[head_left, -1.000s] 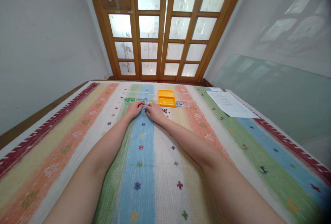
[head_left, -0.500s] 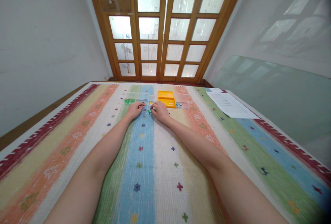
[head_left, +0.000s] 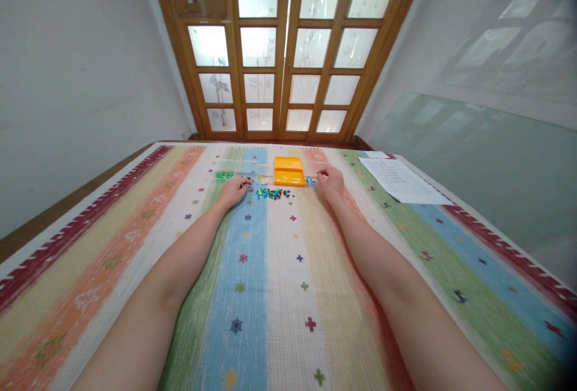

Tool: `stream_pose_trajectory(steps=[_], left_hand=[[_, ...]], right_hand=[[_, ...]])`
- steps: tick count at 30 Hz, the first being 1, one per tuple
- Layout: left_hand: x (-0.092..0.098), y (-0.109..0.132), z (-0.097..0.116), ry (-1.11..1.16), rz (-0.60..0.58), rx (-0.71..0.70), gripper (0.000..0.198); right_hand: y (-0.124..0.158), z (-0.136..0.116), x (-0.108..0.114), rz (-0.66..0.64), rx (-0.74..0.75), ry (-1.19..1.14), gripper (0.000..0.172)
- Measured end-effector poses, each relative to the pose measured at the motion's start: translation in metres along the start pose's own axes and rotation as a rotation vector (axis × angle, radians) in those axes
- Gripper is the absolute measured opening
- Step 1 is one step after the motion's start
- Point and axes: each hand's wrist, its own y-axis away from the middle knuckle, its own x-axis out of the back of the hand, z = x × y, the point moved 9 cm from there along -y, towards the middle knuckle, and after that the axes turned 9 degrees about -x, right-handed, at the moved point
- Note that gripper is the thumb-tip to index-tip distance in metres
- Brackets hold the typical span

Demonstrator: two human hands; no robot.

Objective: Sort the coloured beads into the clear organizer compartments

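A pile of small mixed-colour pieces (head_left: 273,193) lies on the cloth between my hands. My left hand (head_left: 234,191) rests left of it, fingers curled together at the front of a clear box with dark pieces; what they hold, if anything, is too small to make out. My right hand (head_left: 331,184) is above the right-hand clear box with blue pieces (head_left: 311,181), its fingertips pinched; any piece in them is too small to name. An open orange box (head_left: 289,163) stands behind the pile. Green pieces (head_left: 224,175) and yellow pieces (head_left: 263,180) sit in clear boxes in the same row.
A striped tablecloth (head_left: 252,295) covers the table. Printed paper sheets (head_left: 401,180) lie at the right. Wooden glazed doors (head_left: 282,66) stand behind the table, and a pale glass panel (head_left: 478,162) leans along the right wall.
My right hand has moved right from the pile, past the orange box, to the blue pieces' box, uncovering the pile. My left hand has stayed in place.
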Motion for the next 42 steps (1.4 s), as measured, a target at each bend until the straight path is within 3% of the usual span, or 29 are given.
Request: stream_pose_trajectory(steps=[7, 12, 15, 19, 23, 26, 31, 42], left_hand=[[-0.002, -0.001, -0.003, -0.01, -0.005, -0.014, 0.029], [-0.002, -0.001, -0.001, -0.016, -0.012, -0.02, 0.03], [-0.002, -0.001, 0.0, -0.022, -0.015, -0.022, 0.031], [-0.003, -0.001, 0.001, -0.029, -0.023, -0.018, 0.03], [-0.004, -0.002, 0.0, -0.018, -0.018, -0.028, 0.03], [-0.005, -0.002, 0.0, -0.009, -0.022, -0.041, 0.031], [-0.005, -0.002, 0.0, -0.013, -0.031, -0.028, 0.031], [-0.007, -0.002, 0.0, -0.032, -0.021, -0.059, 0.032]], right_hand=[[0.0, 0.019, 0.004, 0.063, -0.141, 0.064, 0.018], [0.004, 0.014, 0.009, 0.06, -0.188, 0.056, 0.018], [0.008, -0.014, 0.007, 0.019, -0.074, -0.002, 0.02], [0.032, -0.077, -0.011, -0.138, 0.133, -0.082, 0.023], [0.083, -0.15, -0.04, -0.38, 0.407, -0.123, 0.027], [0.124, -0.185, -0.057, -0.546, 0.623, -0.091, 0.041], [0.154, -0.194, -0.073, -0.669, 0.716, 0.022, 0.052], [0.155, -0.194, -0.09, -0.686, 0.753, 0.085, 0.046]])
